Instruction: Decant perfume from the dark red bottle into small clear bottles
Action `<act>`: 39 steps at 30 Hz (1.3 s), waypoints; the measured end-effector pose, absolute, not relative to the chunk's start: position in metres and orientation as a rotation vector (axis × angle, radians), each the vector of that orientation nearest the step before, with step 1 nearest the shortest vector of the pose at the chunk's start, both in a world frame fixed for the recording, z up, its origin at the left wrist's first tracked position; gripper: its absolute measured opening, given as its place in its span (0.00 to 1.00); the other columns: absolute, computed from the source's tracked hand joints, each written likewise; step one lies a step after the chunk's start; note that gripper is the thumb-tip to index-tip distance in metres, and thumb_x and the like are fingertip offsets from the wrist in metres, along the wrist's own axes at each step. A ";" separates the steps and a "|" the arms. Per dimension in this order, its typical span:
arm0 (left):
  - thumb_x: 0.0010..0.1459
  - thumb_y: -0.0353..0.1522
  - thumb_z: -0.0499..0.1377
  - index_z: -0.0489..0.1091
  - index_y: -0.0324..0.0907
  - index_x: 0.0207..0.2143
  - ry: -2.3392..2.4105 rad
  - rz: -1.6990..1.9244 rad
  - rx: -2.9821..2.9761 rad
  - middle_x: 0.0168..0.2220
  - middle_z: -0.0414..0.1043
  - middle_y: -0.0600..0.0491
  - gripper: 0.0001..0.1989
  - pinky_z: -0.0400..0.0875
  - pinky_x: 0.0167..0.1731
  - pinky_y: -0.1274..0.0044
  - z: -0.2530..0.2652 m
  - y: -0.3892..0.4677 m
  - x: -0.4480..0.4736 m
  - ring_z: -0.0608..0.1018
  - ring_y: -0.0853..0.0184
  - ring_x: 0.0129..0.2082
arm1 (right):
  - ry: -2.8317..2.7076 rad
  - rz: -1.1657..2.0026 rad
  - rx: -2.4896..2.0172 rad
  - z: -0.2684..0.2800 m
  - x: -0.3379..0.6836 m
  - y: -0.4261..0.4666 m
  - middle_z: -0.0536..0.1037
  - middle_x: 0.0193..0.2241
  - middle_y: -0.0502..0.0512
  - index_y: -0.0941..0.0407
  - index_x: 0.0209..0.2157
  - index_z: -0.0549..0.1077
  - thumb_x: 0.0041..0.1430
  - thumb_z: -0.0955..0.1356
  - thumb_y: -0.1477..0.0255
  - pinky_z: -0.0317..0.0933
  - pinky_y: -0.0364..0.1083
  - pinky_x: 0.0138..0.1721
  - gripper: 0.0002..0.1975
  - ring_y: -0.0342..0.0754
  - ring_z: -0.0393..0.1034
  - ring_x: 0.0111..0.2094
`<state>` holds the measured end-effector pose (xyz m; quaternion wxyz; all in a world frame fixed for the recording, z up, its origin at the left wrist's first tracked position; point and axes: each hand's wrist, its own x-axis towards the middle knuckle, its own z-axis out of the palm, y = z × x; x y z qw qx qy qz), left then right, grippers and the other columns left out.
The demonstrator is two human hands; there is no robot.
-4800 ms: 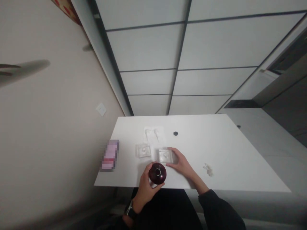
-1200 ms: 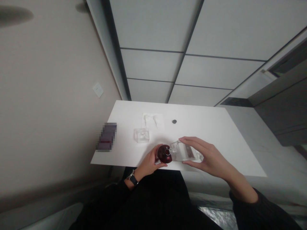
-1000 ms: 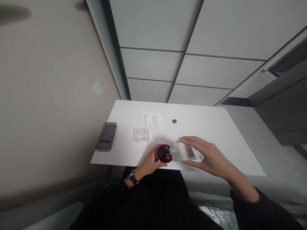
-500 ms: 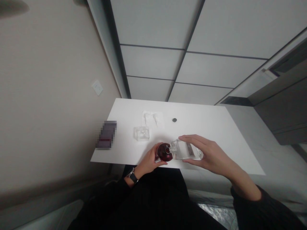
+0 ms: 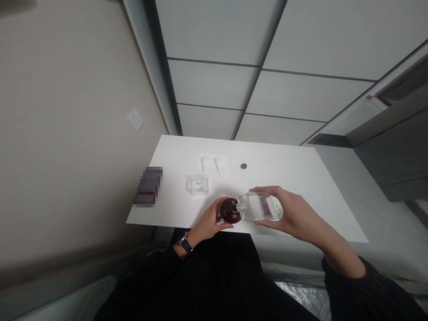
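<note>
My left hand [image 5: 207, 223] grips a round dark red bottle [image 5: 228, 211] that stands at the near edge of the white table [image 5: 301, 187]. My right hand [image 5: 290, 214] holds a clear square glass bottle [image 5: 259, 207] tipped on its side, its neck touching the open mouth of the red bottle. A second clear square bottle [image 5: 198, 184] stands upright on the table to the left, apart from both hands.
A clear packet with small white pump parts [image 5: 214, 164] lies behind the second bottle. A small dark round cap [image 5: 244, 166] sits mid-table. A blurred purple box [image 5: 148, 186] sits at the table's left edge. A wall runs along the left.
Since 4.8 s ago my right hand lifted the clear bottle off the table and tipped it onto the red bottle's mouth. Over the last second both hands barely moved.
</note>
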<state>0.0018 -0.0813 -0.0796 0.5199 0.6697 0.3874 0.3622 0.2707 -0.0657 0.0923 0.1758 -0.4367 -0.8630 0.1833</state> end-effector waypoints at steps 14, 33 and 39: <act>0.54 0.44 0.76 0.59 0.48 0.69 0.924 0.863 1.614 0.66 0.68 0.41 0.46 0.63 0.68 0.51 -0.082 -0.081 0.001 0.72 0.45 0.66 | -2.533 0.445 -1.208 0.099 0.268 -0.065 0.80 0.56 0.59 0.49 0.61 0.64 0.68 0.72 0.60 0.75 0.53 0.49 0.25 0.57 0.80 0.53; 0.55 0.45 0.76 0.59 0.48 0.69 0.907 0.884 1.631 0.66 0.68 0.41 0.45 0.62 0.69 0.53 -0.082 -0.081 0.002 0.72 0.46 0.66 | -2.616 0.416 -1.167 0.102 0.267 -0.063 0.78 0.58 0.59 0.49 0.62 0.66 0.65 0.75 0.65 0.76 0.56 0.52 0.28 0.58 0.78 0.57; 0.55 0.44 0.76 0.59 0.48 0.69 0.913 0.880 1.634 0.66 0.68 0.41 0.46 0.62 0.69 0.52 -0.082 -0.080 0.003 0.72 0.46 0.66 | -2.614 0.398 -1.176 0.103 0.266 -0.063 0.79 0.58 0.58 0.49 0.61 0.68 0.65 0.74 0.64 0.77 0.56 0.51 0.26 0.58 0.79 0.56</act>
